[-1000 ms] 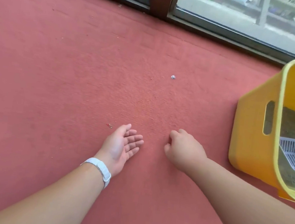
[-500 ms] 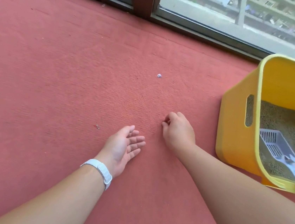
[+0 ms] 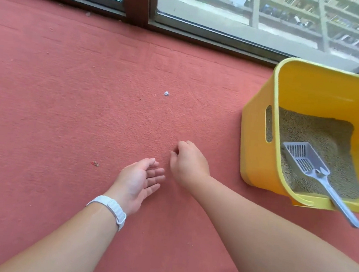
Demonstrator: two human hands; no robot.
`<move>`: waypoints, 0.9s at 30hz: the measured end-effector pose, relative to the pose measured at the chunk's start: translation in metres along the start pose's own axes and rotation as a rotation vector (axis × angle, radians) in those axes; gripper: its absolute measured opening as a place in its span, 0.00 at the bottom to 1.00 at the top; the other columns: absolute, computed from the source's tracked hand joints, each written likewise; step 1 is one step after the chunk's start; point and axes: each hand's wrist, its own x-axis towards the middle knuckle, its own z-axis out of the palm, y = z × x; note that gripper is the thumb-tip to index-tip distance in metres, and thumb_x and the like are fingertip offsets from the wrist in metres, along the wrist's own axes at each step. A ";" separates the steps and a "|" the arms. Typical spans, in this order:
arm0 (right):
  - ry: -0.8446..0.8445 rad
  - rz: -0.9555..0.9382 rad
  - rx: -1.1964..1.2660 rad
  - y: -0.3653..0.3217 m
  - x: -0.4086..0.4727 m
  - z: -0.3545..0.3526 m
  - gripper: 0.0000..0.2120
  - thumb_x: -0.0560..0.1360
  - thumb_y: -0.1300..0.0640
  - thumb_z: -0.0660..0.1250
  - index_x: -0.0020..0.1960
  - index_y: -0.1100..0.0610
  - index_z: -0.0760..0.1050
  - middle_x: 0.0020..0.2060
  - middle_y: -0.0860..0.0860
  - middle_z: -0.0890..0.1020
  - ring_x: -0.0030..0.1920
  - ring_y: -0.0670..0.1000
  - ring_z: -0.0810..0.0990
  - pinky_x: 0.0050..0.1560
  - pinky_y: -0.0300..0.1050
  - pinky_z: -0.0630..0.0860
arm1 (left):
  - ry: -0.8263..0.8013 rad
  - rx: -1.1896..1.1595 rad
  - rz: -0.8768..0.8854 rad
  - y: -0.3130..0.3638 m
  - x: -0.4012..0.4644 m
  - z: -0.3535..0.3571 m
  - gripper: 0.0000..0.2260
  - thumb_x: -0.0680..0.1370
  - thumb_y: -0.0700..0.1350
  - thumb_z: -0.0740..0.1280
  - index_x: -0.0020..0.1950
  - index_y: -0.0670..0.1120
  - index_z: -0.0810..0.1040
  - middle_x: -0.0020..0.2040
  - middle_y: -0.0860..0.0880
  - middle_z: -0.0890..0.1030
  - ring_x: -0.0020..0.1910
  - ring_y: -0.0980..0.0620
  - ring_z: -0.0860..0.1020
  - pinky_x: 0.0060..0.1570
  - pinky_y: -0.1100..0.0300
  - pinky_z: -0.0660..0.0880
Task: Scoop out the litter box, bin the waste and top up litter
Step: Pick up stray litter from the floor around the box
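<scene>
Litter box (image 3: 256, 144) rt of hands, apart.

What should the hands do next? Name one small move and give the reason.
Probably the right hand, its fingers curled down at the red carpet, should drop whatever it picks up into the cupped, palm-up left hand beside it. Whether it holds a grain cannot be seen. The scoop lies untouched in the yellow litter box.

Left hand (image 3: 138, 181) cupped palm-up, right hand (image 3: 187, 162) pinching at red carpet (image 3: 66, 100)
</scene>
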 end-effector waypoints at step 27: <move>0.065 0.065 0.214 0.061 -0.059 -0.008 0.14 0.76 0.47 0.68 0.58 0.52 0.78 0.46 0.47 0.77 0.48 0.48 0.76 0.51 0.46 0.73 | -0.109 0.419 0.021 -0.014 0.016 0.044 0.07 0.80 0.43 0.64 0.43 0.46 0.77 0.34 0.51 0.81 0.31 0.56 0.79 0.26 0.66 0.72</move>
